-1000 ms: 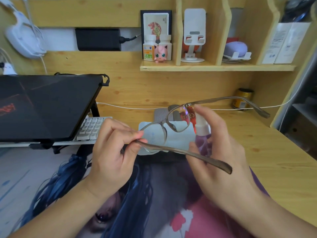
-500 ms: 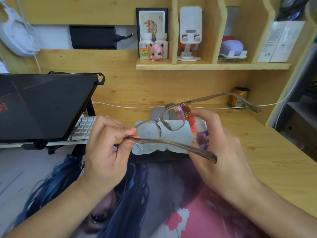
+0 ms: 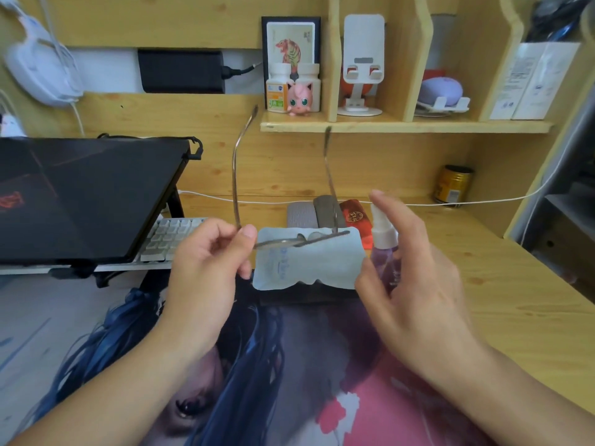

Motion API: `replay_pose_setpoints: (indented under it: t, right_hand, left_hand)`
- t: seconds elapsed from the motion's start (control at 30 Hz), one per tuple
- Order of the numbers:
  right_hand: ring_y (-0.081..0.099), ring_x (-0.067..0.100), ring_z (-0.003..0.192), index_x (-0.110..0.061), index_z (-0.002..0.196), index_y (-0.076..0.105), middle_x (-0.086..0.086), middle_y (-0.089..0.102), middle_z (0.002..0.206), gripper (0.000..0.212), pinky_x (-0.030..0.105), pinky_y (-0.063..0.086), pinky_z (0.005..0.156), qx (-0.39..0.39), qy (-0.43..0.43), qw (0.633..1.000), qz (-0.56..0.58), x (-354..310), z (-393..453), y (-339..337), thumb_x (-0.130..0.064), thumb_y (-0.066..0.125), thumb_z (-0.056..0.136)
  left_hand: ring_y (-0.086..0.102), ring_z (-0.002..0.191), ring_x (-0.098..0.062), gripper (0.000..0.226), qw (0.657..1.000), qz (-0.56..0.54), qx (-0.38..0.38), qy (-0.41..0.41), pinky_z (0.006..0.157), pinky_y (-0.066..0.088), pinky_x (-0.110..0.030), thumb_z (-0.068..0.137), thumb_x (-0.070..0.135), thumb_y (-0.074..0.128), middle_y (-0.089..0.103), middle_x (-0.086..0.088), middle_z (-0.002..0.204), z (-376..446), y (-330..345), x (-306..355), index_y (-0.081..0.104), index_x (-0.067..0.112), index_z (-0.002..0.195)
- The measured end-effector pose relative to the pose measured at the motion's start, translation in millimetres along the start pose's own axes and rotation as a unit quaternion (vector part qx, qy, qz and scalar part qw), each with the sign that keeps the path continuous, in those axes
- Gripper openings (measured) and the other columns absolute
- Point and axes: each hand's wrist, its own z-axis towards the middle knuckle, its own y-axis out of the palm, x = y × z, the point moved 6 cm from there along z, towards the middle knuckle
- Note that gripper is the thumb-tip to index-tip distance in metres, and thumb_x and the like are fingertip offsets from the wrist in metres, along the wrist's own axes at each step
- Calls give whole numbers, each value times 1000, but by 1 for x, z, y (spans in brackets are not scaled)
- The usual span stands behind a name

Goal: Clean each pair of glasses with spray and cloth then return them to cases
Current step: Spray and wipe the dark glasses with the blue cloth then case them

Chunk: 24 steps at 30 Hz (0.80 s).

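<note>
a home desk nook: above the wooden desk (image 3: 483,317) a cubby shelf (image 3: 402,126) holds a toy figure (image 3: 300,98); left sits a laptop (image 3: 83,197).

left hand (image 3: 206,268) pinches glasses (image 3: 299,241), temples up | right hand (image 3: 415,278) open beside spray bottle (image 3: 384,249)

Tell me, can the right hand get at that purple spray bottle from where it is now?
Probably yes. The right hand is open and holds nothing, right beside the spray bottle, with nothing between them. The left hand alone holds the glasses.
</note>
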Motion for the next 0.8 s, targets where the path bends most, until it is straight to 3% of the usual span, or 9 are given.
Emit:
replay_pose_setpoints:
  t: [0.07,0.17,0.3,0.4,0.57,0.73,0.8]
  right_hand:
    - [50,-9,70,-33,150,29,-27,44,82,73,5,39,63,-11,-27,1000,1,-15,-7,5,-13,64,89]
    - [52,13,51,-34,150,24,-11,53,83,65,31,45,42,-37,-58,998,-15,-35,-16,19,-25,50,91]
    - [42,25,43,-27,150,19,7,59,101,72,35,36,31,-68,-98,990,-72,-46,-20,36,-15,54,88]
    - [28,21,44,-23,148,23,5,53,92,76,30,28,29,-66,-97,988,-101,-46,-18,38,-11,60,82]
    - [44,30,42,-21,138,33,9,52,87,71,35,35,29,-48,-103,989,-94,-44,-16,35,1,67,78]
    - [51,31,48,-32,145,21,3,51,89,71,39,41,33,-10,-88,993,-74,-38,-13,23,-11,53,86]
    - [52,25,55,-37,147,22,-2,53,87,72,40,46,40,7,-49,997,-63,-27,-8,16,-12,57,89]
  left_hand:
    - [45,58,-17,33,992,-93,-5,-91,63,40,-31,95,16,66,51,-7,68,-4,6,-4,56,16,63]
    - [46,54,-12,21,966,-186,-18,-180,53,43,-26,89,15,66,51,-8,72,-13,16,-5,58,10,71]
    - [47,48,-9,10,928,-249,5,-276,50,45,-21,90,16,66,56,0,62,-19,20,-11,64,8,84]
    - [46,48,-8,13,914,-267,21,-303,50,44,-20,91,15,66,58,-1,62,-20,19,-11,69,8,80]
    - [47,48,-8,13,909,-275,27,-311,47,45,-19,93,14,64,59,-1,64,-20,18,-11,71,8,83]
    - [47,50,-8,8,900,-293,32,-320,48,46,-19,91,13,66,57,-2,69,-18,14,-13,72,7,89]
    - [46,51,-8,7,893,-309,38,-325,48,45,-19,91,12,66,56,-2,71,-17,12,-14,70,7,93]
